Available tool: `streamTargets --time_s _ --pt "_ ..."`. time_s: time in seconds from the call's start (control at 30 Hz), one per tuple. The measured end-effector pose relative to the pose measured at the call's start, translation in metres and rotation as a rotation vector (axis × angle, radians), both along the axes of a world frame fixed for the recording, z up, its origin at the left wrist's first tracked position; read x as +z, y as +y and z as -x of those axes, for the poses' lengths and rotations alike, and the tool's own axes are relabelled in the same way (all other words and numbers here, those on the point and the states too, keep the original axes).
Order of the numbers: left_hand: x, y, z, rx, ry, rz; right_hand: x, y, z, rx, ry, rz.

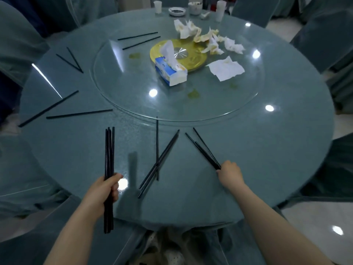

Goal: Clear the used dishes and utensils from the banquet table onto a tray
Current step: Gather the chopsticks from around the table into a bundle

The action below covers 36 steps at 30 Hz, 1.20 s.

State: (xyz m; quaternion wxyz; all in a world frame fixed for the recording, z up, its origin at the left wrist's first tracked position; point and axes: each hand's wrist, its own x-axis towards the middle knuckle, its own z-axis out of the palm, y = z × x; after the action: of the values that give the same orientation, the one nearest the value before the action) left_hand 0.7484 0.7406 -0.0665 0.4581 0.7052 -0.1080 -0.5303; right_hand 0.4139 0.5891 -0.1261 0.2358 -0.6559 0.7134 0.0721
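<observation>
While the left hand (107, 188) grips an upright bundle of thin black chopsticks (109, 150), the right hand (230, 174) pinches the near ends of three more black chopsticks (203, 150) lying on the round teal banquet table (267, 150); three loose crossed chopsticks (158, 161) lie between the hands.

I take the tissue box (170, 72) on the glass turntable (133, 88) as my landmark. Behind it and to its right lie crumpled napkins (210, 38); a flat napkin (225, 68) lies right of it. Far behind it, at the table's (277, 150) far edge, stand cups (157, 6) and a bowl (194, 7). Left of it lie scattered chopstick pairs (72, 60). Before it, near me, loose chopsticks (158, 161) lie between my left hand (107, 190), gripping a bundle of chopsticks (109, 169), and my right hand (230, 172), holding a pair (204, 150).
</observation>
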Motion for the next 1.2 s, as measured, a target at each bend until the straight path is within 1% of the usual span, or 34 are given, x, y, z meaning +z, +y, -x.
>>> streamTargets --time_s 0.07,0.17,0.3,0.37,0.43,0.53,0.73,0.93,1.2 --pt "-0.003 -0.005 -0.006 0.02 0.012 -0.009 0.0 0.002 -0.004 0.019 0.061 0.002" --pt "-0.007 -0.011 -0.013 0.047 0.03 -0.008 0.003 -0.001 -0.008 0.032 0.092 0.007" --pt "-0.012 -0.013 -0.022 0.059 0.051 -0.015 0.01 -0.001 -0.017 0.146 0.153 0.0" --pt "-0.012 -0.013 -0.027 0.077 0.068 -0.003 0.014 0.004 -0.025 0.203 0.17 0.036" --pt "-0.011 -0.012 -0.032 0.105 0.085 0.011 0.018 0.006 -0.037 0.178 0.083 0.072" --pt "-0.01 -0.008 -0.038 0.162 0.13 0.013 0.026 0.004 -0.065 0.025 -0.123 0.067" --pt "-0.026 0.013 -0.054 0.259 0.197 0.013 0.028 0.001 -0.136 -0.017 -0.267 0.026" --pt "-0.043 0.041 -0.076 0.296 0.242 0.002 0.014 -0.004 -0.185 -0.142 -0.28 -0.026" --pt "-0.047 0.049 -0.095 0.334 0.245 0.008 0.005 -0.002 -0.208 -0.076 -0.183 -0.016"
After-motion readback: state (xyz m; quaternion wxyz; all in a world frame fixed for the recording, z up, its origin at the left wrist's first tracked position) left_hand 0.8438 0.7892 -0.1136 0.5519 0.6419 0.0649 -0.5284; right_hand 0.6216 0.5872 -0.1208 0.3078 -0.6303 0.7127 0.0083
